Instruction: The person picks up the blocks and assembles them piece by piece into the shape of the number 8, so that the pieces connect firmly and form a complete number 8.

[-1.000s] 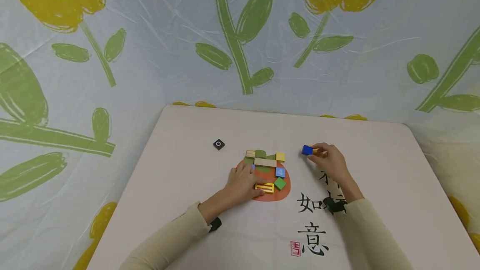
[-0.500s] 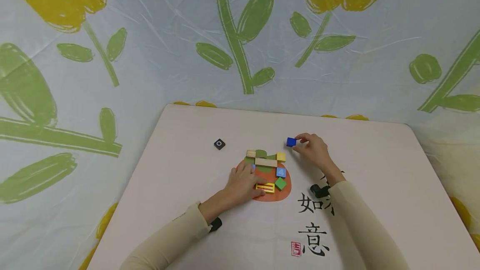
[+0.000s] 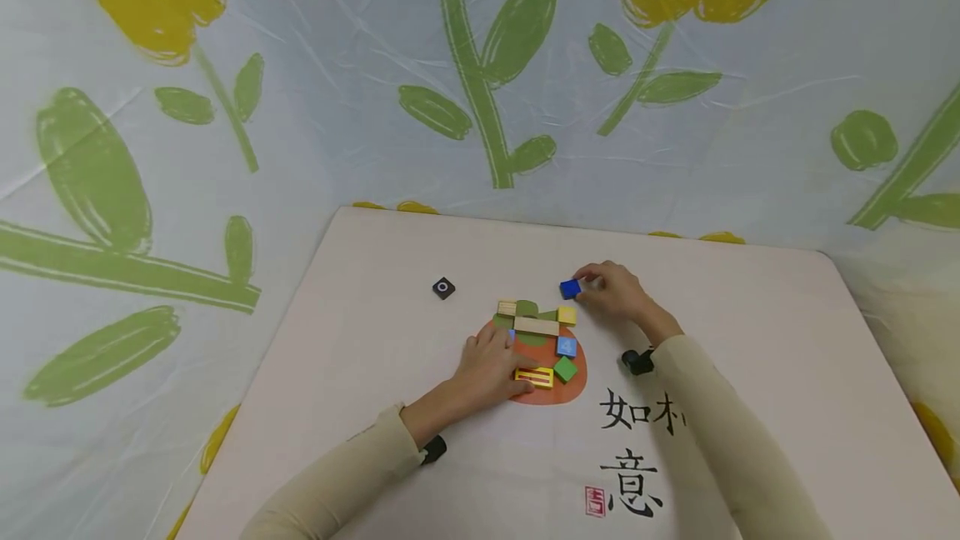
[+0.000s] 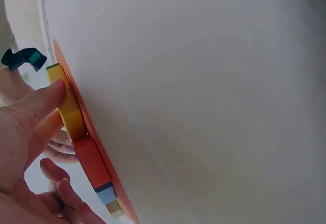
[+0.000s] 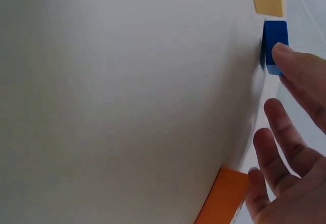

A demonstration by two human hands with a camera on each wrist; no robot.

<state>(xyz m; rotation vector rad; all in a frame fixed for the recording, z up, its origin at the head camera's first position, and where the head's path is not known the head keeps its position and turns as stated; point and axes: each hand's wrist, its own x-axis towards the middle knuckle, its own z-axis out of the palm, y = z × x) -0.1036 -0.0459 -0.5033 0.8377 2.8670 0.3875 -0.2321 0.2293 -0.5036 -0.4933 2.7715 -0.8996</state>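
The right hand [image 3: 613, 292] has brought its pinched blue block [image 3: 570, 289] leftward along the far half of the desk [image 3: 360, 315], nearer the yellow block [image 3: 566, 316]; the left hand [image 3: 483, 369] seemingly pinches the yellow striped block [image 3: 534, 378].

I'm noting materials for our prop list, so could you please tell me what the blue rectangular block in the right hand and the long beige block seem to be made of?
The blue rectangular block: probably painted wood, smooth, judging by its even colour and crisp edges, though possibly plastic.
The long beige block: likely bare wood, seemingly matte, from its pale timber tone; no grain discernible.
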